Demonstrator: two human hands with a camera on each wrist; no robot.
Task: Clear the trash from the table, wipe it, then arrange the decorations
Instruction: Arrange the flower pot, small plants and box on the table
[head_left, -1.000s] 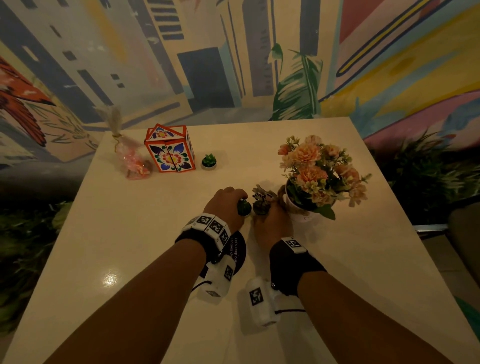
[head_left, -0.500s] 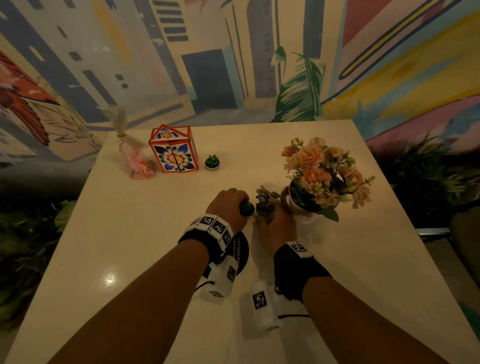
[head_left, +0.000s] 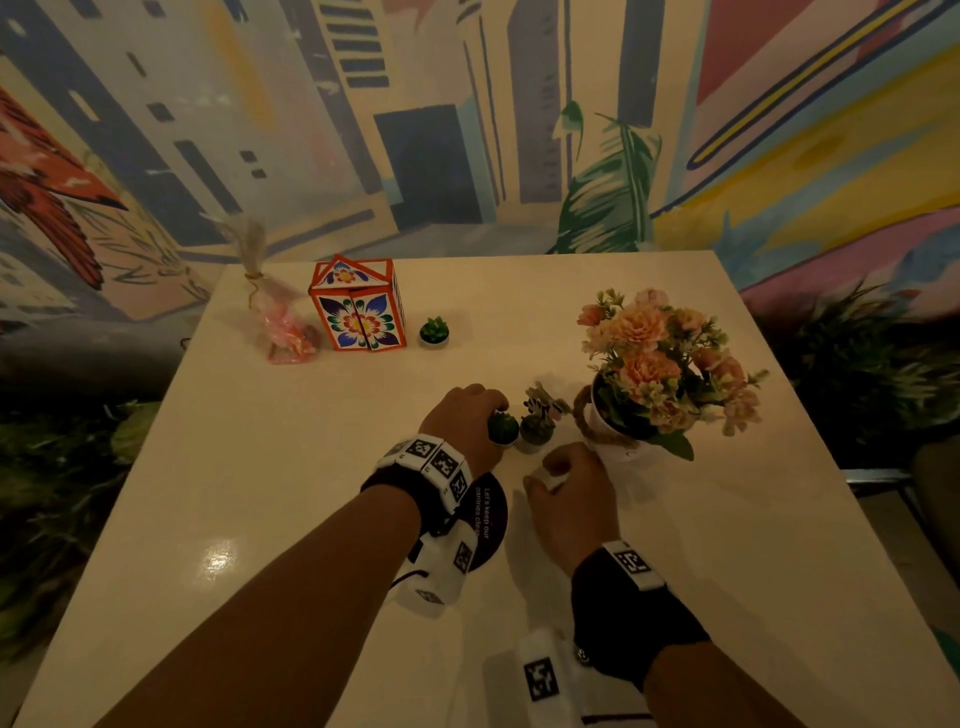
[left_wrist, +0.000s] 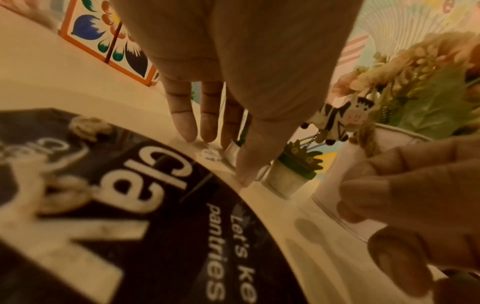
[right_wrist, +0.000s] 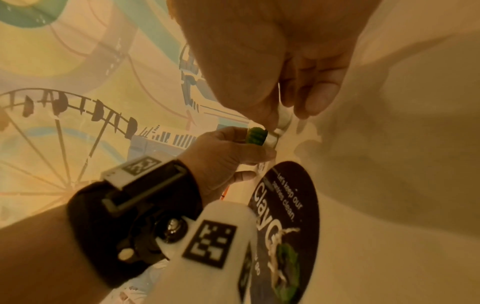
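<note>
My left hand (head_left: 470, 415) grips a small cactus pot (head_left: 503, 429) standing on the cream table (head_left: 260, 467); the right wrist view shows its fingers curled round the cactus pot (right_wrist: 259, 136). A second small plant pot (head_left: 536, 428) stands just right of it, free in the left wrist view (left_wrist: 292, 176), with a zebra figure (left_wrist: 337, 118) behind. My right hand (head_left: 558, 480) lies a little nearer than that pot, fingers loosely curled, holding nothing I can make out. A white pot of peach flowers (head_left: 657, 364) stands to the right.
At the far left of the table stand a painted orange box (head_left: 358, 312), a pink wrapped bag (head_left: 283, 332) and a tiny succulent (head_left: 434, 331). A round black sticker (head_left: 491, 514) lies under my left wrist. Green plants flank the table; a mural wall is behind.
My right hand has come off the second small pot and drawn back toward me. The left hand stays on the cactus pot.
</note>
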